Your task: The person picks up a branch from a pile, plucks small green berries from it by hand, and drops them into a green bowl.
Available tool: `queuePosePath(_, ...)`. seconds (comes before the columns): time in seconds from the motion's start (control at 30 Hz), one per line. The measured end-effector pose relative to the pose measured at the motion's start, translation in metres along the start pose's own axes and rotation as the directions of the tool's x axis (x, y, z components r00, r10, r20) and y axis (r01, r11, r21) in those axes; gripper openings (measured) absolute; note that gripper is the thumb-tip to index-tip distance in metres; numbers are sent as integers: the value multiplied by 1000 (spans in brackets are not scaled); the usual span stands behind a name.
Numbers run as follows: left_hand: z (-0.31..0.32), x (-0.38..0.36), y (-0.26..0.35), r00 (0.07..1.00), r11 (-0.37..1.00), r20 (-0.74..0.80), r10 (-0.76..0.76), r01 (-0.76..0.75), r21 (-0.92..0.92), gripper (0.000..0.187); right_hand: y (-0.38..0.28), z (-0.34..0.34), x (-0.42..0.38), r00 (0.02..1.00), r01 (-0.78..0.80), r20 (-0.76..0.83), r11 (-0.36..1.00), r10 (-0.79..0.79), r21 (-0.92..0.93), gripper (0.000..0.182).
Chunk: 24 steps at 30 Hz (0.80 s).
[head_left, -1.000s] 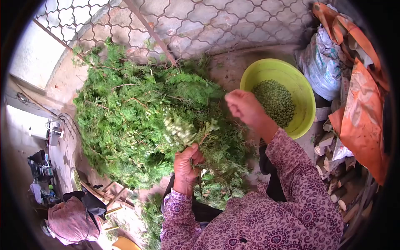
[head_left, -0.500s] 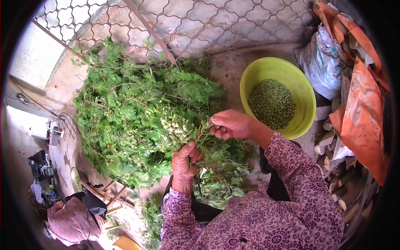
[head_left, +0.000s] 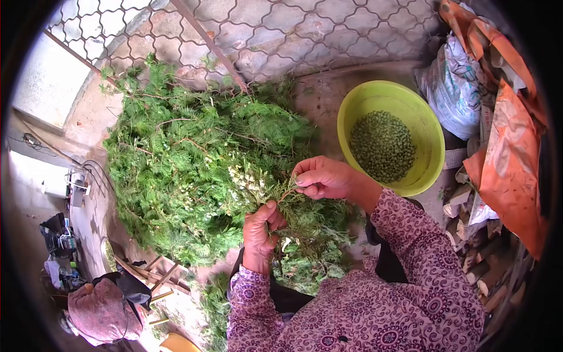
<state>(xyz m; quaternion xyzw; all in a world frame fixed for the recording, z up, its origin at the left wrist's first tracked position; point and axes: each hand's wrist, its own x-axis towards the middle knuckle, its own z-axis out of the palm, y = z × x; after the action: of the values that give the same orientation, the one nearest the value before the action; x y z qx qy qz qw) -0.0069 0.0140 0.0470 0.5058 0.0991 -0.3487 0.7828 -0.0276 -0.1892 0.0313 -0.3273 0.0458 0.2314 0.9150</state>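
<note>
**Beside the pile's near edge: two hands meet on one sprig**

On the floor (head_left: 316, 108), the pile (head_left: 176, 170) reaches to the foot of the fence (head_left: 211, 46); the bowl (head_left: 427, 132) stands to its right, near the floor's edge along the wall. The sprig (head_left: 285, 195) is held up over the pile's near right edge, clear of the bowl's rim.

Left hand (head_left: 261, 227): grip closed around the stem, thumb uppermost, much as it was a second ago. Right hand (head_left: 328, 179): a second ago it was apart from the sprig, beside the bowl's rim; now it has come down and left, and its grip is narrow, thumb and forefinger pinching at the sprig's outer end. Whether anything lies behind the curled fingers cannot be told.

Meaning of the change: the work appears to have passed from the bowl side back to the sprig, probably to picking. Round green pieces (head_left: 384, 146) cover the bowl's bottom, resembling what such picking would yield; their source is inferred.
</note>
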Motion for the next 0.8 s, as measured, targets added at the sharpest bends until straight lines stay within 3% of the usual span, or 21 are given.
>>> queuePosePath(0.13, 3, -1, -1, 999, 999, 5, 32, -32, 37, 26, -5, 4, -6, 999, -3, -45, 1000, 4, 16, 4)
queuePosePath(0.2, 3, 1, -3, 996, 998, 85, 39, -43, 45, 26, -8, 6, -8, 996, 5, -94, 1000, -6, -5, 4)
queuePosePath(0.27, 5, 2, -1, 997, 999, 64, 29, -30, 12, 25, -12, 7, -13, 979, 38, -187, 976, -79, -216, 4)
queuePosePath(0.4, -2, 5, 3, 999, 996, 29, 40, -38, -75, 24, -30, 0, -29, 992, -6, -122, 973, -23, -229, 4)
queuePosePath(0.5, -5, 5, 5, 997, 991, 17, 80, -78, -110, 22, -47, -11, -43, 895, 276, -297, 936, -333, -217, 6)
queuePosePath(0.6, -1, 9, -1, 992, 993, -58, 108, -111, -43, 13, -70, -33, -69, 681, 455, -365, 758, -635, -467, 9)
queuePosePath(0.67, 2, 13, -8, 985, 989, -84, 149, -147, 26, 12, -77, -66, -88, 423, 344, -410, 561, -808, -753, 13)
queuePosePath(0.7, 4, 15, -10, 978, 979, -103, 184, -172, 110, 11, -79, -81, -96, 424, 341, -402, 554, -812, -759, 13)
queuePosePath(0.73, 7, 15, -10, 978, 977, -87, 192, -182, 110, 10, -80, -95, -103, 248, -59, -334, 330, -910, -942, 17)
queuePosePath(0.77, 8, 16, -12, 977, 977, -82, 196, -187, 101, 10, -81, -110, -109, 121, -485, -171, 92, -978, -870, 22)
queuePosePath(0.8, 10, 17, -13, 976, 975, -66, 209, -203, 88, 9, -79, -132, -116, 121, -486, -158, 80, -980, -870, 22)
